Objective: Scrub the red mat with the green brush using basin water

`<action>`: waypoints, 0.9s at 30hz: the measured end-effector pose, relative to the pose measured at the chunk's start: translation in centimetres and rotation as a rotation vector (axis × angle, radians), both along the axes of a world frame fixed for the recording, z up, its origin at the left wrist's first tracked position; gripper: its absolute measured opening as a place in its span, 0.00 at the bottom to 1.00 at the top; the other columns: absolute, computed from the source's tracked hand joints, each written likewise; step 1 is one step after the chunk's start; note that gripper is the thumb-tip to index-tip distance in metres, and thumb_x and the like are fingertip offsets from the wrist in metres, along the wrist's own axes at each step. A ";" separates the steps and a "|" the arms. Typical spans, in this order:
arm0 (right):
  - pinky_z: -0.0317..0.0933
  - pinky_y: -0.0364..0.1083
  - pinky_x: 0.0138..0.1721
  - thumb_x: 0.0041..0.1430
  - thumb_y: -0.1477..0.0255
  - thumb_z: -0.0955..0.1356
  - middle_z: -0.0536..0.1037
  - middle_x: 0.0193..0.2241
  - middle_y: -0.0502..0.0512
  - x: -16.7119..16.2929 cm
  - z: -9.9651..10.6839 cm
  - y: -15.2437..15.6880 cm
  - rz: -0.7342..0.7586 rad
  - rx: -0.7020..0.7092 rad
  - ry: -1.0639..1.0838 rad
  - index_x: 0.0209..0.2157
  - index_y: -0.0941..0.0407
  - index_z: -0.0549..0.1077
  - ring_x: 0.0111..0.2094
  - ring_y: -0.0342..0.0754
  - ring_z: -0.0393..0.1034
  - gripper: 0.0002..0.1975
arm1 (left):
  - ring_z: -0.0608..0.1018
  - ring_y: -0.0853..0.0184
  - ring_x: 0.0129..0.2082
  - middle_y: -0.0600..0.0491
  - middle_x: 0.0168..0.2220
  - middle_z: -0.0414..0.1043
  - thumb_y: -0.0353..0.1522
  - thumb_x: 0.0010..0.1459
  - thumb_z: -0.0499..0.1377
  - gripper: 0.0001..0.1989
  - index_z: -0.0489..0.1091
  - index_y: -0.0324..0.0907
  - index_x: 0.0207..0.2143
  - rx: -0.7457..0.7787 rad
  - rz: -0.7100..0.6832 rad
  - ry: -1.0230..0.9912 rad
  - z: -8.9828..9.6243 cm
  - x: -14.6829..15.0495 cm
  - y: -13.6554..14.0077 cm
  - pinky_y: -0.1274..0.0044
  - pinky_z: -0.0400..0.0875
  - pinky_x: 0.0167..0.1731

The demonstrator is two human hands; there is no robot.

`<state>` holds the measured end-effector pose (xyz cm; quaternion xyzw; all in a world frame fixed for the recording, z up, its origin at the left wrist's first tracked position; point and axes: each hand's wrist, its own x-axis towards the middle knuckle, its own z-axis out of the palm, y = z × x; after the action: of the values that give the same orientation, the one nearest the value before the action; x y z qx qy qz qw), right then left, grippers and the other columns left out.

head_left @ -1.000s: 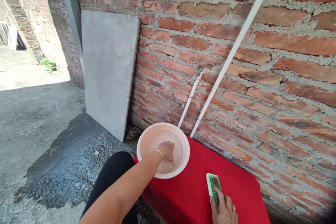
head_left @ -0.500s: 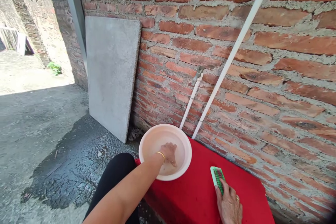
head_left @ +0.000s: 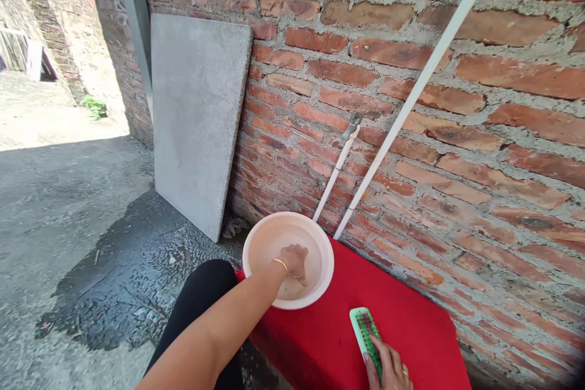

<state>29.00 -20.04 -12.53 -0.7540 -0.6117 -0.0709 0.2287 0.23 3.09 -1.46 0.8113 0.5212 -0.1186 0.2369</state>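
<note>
My left hand (head_left: 293, 261), with a gold bangle at the wrist, reaches down into a pale pink basin (head_left: 325, 259). Its thumb points down; the other fingers bend away out of sight, so I cannot tell whether they grip anything. A little water seems to lie in the basin. At the lower right, my right hand (head_left: 390, 365) is closed on a green scrubbing brush (head_left: 364, 329), its bristles facing up and its light green back edge showing. Beneath the brush spreads a red cloth (head_left: 411, 317), which also reaches to the basin.
A brick wall (head_left: 457, 195) runs behind, carrying a long white pipe (head_left: 411, 97) and a shorter pipe with a tap (head_left: 351, 125). A grey slab (head_left: 196, 122) leans against it. Wet concrete floor (head_left: 137, 280) lies left of my knee (head_left: 205, 292).
My right hand and the brush have shifted left and toward me over the red cloth. The left hand stays in the basin. The whole view has moved slightly.
</note>
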 end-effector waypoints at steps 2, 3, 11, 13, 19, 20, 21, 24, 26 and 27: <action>0.63 0.53 0.38 0.64 0.51 0.54 0.75 0.48 0.59 -1.1 -0.2 0.5 0.052 0.013 -0.012 0.50 0.48 0.73 0.41 0.56 0.71 0.26 | 0.66 0.44 0.59 0.37 0.59 0.62 0.47 0.28 0.72 0.53 0.60 0.44 0.59 0.007 -0.001 0.003 0.2 0.0 -0.2 0.56 0.63 0.55; 0.63 0.53 0.38 0.64 0.50 0.55 0.76 0.47 0.58 -1.7 -0.2 0.9 0.082 0.016 -0.021 0.50 0.48 0.73 0.41 0.55 0.71 0.26 | 0.66 0.44 0.59 0.37 0.59 0.62 0.47 0.28 0.72 0.53 0.60 0.43 0.59 0.009 -0.001 0.003 0.3 0.0 -0.3 0.56 0.63 0.55; 0.61 0.50 0.40 0.65 0.52 0.57 0.76 0.43 0.57 -6.7 1.8 4.4 0.174 0.067 -0.071 0.48 0.47 0.73 0.39 0.52 0.70 0.22 | 0.64 0.45 0.59 0.39 0.60 0.61 0.46 0.31 0.71 0.52 0.58 0.45 0.60 -0.018 0.010 0.023 0.6 -0.1 -0.3 0.56 0.62 0.56; 0.60 0.50 0.41 0.65 0.54 0.57 0.75 0.43 0.57 -7.9 2.3 5.0 0.173 0.044 -0.083 0.49 0.47 0.73 0.40 0.52 0.69 0.22 | 0.64 0.45 0.59 0.39 0.60 0.61 0.46 0.31 0.71 0.52 0.58 0.44 0.60 -0.016 0.004 0.020 0.5 -0.1 -0.2 0.56 0.62 0.56; 0.59 0.50 0.41 0.67 0.57 0.54 0.74 0.41 0.58 -9.6 3.0 6.9 0.138 -0.027 -0.121 0.49 0.49 0.73 0.40 0.52 0.67 0.23 | 0.65 0.45 0.60 0.39 0.60 0.62 0.45 0.27 0.73 0.54 0.59 0.46 0.60 -0.024 0.029 -0.010 1.0 0.0 -0.4 0.57 0.61 0.57; 0.59 0.50 0.41 0.67 0.57 0.54 0.74 0.41 0.58 -9.6 3.1 7.1 0.136 -0.030 -0.127 0.49 0.50 0.73 0.40 0.52 0.67 0.23 | 0.65 0.45 0.60 0.39 0.60 0.62 0.44 0.27 0.73 0.54 0.59 0.46 0.60 -0.028 0.031 -0.010 1.1 0.0 -0.4 0.57 0.61 0.57; 0.59 0.50 0.41 0.67 0.56 0.53 0.74 0.41 0.58 -9.7 3.1 7.1 0.134 -0.030 -0.133 0.49 0.50 0.73 0.40 0.52 0.67 0.24 | 0.65 0.45 0.60 0.39 0.60 0.62 0.44 0.27 0.73 0.55 0.58 0.47 0.60 -0.029 0.030 -0.008 1.2 0.0 -0.5 0.57 0.61 0.57; 0.59 0.51 0.41 0.67 0.55 0.52 0.74 0.41 0.58 -9.6 3.0 6.8 0.125 -0.027 -0.148 0.49 0.50 0.73 0.40 0.52 0.67 0.26 | 0.65 0.45 0.60 0.38 0.60 0.61 0.45 0.29 0.73 0.55 0.57 0.45 0.61 -0.026 0.011 -0.002 1.3 -0.1 -0.6 0.57 0.61 0.57; 0.59 0.51 0.41 0.67 0.55 0.52 0.74 0.42 0.58 -9.5 2.8 6.3 0.116 -0.031 -0.154 0.50 0.49 0.73 0.40 0.52 0.67 0.26 | 0.64 0.45 0.60 0.37 0.60 0.61 0.45 0.31 0.72 0.54 0.57 0.44 0.61 -0.019 0.003 0.001 1.2 -0.1 -0.6 0.57 0.61 0.57; 0.59 0.51 0.41 0.67 0.55 0.52 0.74 0.42 0.58 -9.4 2.7 6.0 0.114 -0.034 -0.156 0.50 0.49 0.73 0.40 0.52 0.68 0.26 | 0.64 0.45 0.60 0.37 0.60 0.61 0.46 0.31 0.72 0.53 0.58 0.43 0.61 -0.018 0.001 0.002 1.2 -0.1 -0.6 0.57 0.61 0.57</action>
<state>19.62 -13.99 -9.82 -0.7140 -0.6706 -0.1058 0.1714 0.11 2.46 -0.24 0.8087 0.5209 -0.1239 0.2437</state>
